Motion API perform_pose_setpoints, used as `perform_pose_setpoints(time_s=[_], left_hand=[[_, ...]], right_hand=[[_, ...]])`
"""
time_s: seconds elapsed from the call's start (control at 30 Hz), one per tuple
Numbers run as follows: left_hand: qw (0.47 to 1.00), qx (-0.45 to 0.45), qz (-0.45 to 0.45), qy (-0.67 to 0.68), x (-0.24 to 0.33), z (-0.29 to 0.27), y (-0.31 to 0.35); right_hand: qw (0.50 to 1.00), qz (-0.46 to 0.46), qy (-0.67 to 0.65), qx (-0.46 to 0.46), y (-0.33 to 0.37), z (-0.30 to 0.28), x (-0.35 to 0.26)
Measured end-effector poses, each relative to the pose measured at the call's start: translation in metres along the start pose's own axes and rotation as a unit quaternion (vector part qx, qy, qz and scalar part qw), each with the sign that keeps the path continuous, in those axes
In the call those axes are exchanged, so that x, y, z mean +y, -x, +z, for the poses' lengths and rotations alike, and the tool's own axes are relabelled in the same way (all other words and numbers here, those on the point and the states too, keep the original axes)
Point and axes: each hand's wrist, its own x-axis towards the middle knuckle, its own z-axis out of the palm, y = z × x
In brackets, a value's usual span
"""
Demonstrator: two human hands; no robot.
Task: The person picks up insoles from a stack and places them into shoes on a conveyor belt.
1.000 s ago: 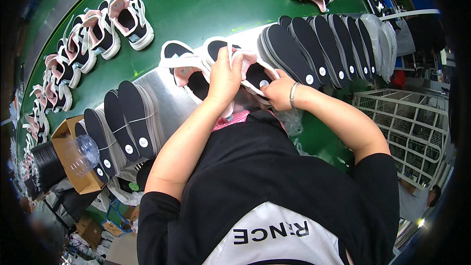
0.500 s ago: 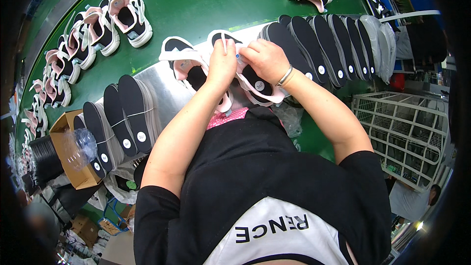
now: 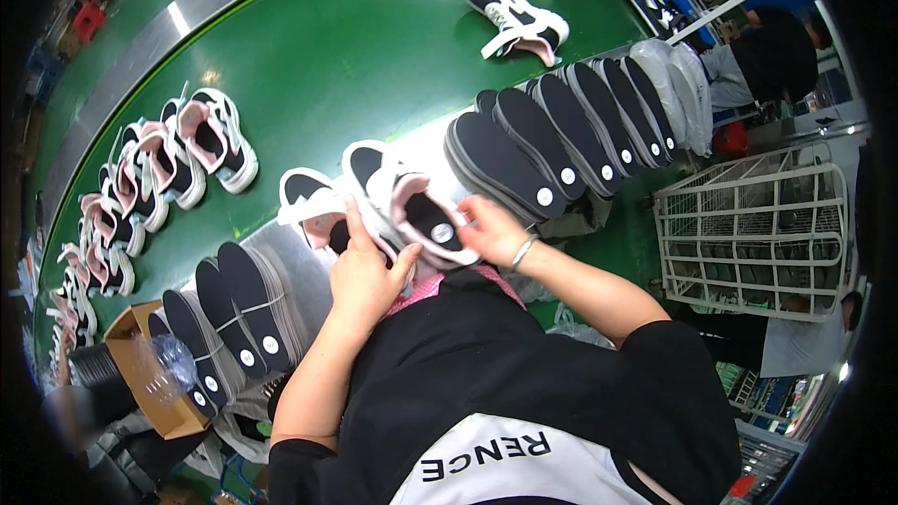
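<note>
Two hands: both of mine work on one sneaker [image 3: 421, 215], white with a pink lining, lying at the near edge of the green bench [image 3: 374, 47].
Right grip: my right hand [image 3: 491, 232] pinches the shoe's heel end, fingers closed on the collar, I judge to hold the mouth open.
Left grip: my left hand [image 3: 360, 276] is clamped on the shoe's side, forefinger [image 3: 354, 215] raised along it, steadying it.
Inside the shoe: a black insole with a round white sticker [image 3: 440, 232] shows in the opening.
At 9 o'clock of it: a second sneaker [image 3: 309, 206] of the same kind, touching it.
At 2 o'clock: a fanned row of black insoles [image 3: 552, 131], overlapped so that each can be peeled off in turn.
At 8 o'clock: another fan of insoles [image 3: 238, 304], beside a cardboard box [image 3: 140, 374].
At 10 o'clock: a line of sneakers [image 3: 159, 178], well apart.
At 3 o'clock: a white wire basket [image 3: 758, 234].
</note>
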Motion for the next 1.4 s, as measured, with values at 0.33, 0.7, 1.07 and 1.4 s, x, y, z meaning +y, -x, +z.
perform_pose_setpoints(time_s=[0.33,0.7,1.07,1.4], left_hand=[[0.981,0.137,0.006,-0.134,-0.026,-0.021,-0.092],[0.958,0.269,0.097,0.013,-0.026,0.003,-0.142],[0.976,0.105,0.055,-0.184,-0.032,0.11,-0.092],[0.985,0.061,0.002,-0.164,0.012,0.098,-0.103]], right_hand=[[0.988,-0.105,0.034,-0.108,-0.019,-0.034,-0.023],[0.963,-0.076,0.229,0.121,-0.102,-0.156,0.024],[0.872,0.059,0.451,0.181,-0.248,-0.244,0.115],[1.0,-0.01,-0.02,-0.001,-0.376,-0.348,0.146]])
